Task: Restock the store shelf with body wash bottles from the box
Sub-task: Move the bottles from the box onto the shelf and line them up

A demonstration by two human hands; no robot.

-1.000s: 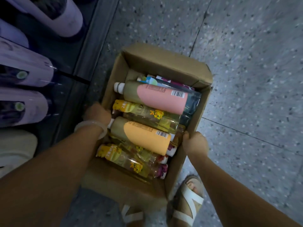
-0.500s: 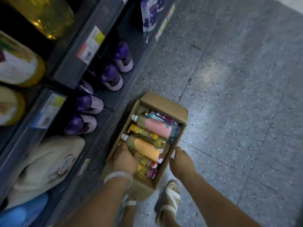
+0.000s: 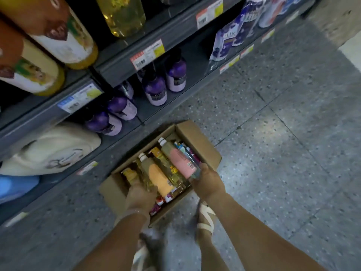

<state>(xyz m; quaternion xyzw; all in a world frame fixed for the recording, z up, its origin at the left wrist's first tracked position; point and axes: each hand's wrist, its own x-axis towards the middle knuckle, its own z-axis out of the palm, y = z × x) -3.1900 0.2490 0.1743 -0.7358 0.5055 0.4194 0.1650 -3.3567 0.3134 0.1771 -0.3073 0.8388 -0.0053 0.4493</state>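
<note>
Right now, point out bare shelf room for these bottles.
The bottom shelf is bare between the purple bottles and the refill pouches. Left of that it is crowded: more purple bottles, then a cream pack. The box is packed; both hands are at it.

Box open-topped (bottles packed tight).

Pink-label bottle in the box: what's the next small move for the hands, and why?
Probably lift it clear. The right hand already grips the base end of the pink-label bottle, which sits tilted above the others in the cardboard box. The left hand is down on the orange-label bottle; whether it grips that one is unclear. The shelf with purple bottles is just beyond.
</note>
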